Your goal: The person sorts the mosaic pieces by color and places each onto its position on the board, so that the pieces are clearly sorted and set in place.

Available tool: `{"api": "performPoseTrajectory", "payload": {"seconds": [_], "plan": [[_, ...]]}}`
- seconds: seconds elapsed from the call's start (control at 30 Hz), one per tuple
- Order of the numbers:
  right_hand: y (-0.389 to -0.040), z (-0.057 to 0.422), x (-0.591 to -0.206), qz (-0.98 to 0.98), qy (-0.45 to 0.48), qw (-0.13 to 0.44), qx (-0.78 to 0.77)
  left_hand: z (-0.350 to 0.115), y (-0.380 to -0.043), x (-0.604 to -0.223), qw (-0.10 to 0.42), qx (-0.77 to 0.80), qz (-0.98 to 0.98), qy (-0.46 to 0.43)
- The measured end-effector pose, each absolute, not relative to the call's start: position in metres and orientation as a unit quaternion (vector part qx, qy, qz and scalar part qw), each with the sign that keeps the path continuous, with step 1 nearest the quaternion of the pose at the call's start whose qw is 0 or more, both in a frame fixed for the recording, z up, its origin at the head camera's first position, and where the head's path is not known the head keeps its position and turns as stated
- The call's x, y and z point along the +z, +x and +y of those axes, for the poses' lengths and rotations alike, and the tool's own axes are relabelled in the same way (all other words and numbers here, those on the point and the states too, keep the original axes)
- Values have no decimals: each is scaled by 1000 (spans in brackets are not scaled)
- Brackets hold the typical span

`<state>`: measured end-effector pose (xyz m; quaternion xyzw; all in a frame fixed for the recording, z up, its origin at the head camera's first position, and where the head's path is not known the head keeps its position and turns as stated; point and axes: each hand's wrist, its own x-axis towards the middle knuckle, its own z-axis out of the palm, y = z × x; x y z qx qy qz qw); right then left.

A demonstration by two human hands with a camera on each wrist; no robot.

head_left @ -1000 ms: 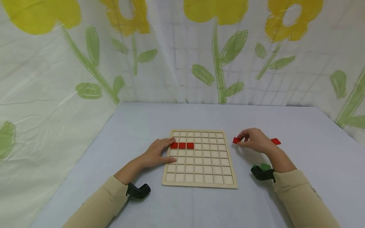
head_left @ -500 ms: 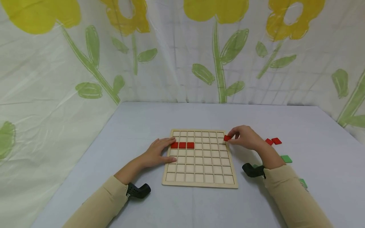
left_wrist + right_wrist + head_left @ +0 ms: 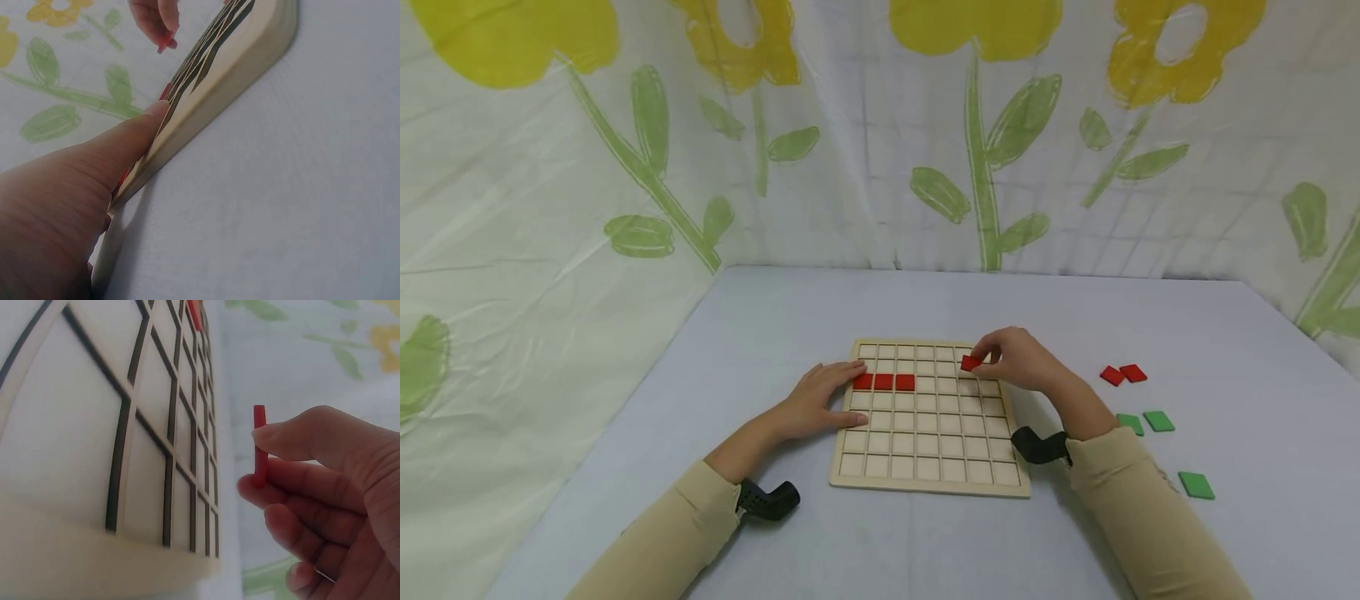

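A wooden grid board [image 3: 928, 487] lies on the table, with three red square tiles [image 3: 883, 382] side by side in one row at its left. My left hand [image 3: 808, 407] rests over the board's left edge, fingers and thumb spread; in the left wrist view its thumb [image 3: 134, 134] lies along the rim. Between thumb and fingertips, my right hand [image 3: 1022, 358] pinches another red tile [image 3: 968, 363]. That hand is above the upper right cells of the grid. Seen edge-on in the right wrist view, the held tile [image 3: 260, 469] is thin and apart from the board.
Right of the board lie two loose red tiles [image 3: 1112, 376]. Nearer to me are three green tiles [image 3: 1159, 421], one of them partly behind the right sleeve [image 3: 1138, 492]. A curtain with painted flowers [image 3: 865, 167] hangs behind the table.
My right hand has carried the red tile leftward, from beside the board to above its upper right cells. More loose red and green tiles now show. My left hand has stayed put.
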<state>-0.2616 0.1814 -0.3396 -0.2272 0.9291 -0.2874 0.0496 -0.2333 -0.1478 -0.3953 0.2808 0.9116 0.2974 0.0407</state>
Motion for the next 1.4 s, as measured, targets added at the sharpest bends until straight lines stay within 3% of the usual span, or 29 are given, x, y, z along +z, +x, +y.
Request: {"api": "performPoseTrajectory", "payload": {"seconds": [0.7,1.4], "plan": [[-264,131,-338,920,-243,92,-294,-146,-232,-391,50,283,918,275],[-261,121,-344,921,-257,103,-274,-145,-233,-391,49,283,918,274]]}}
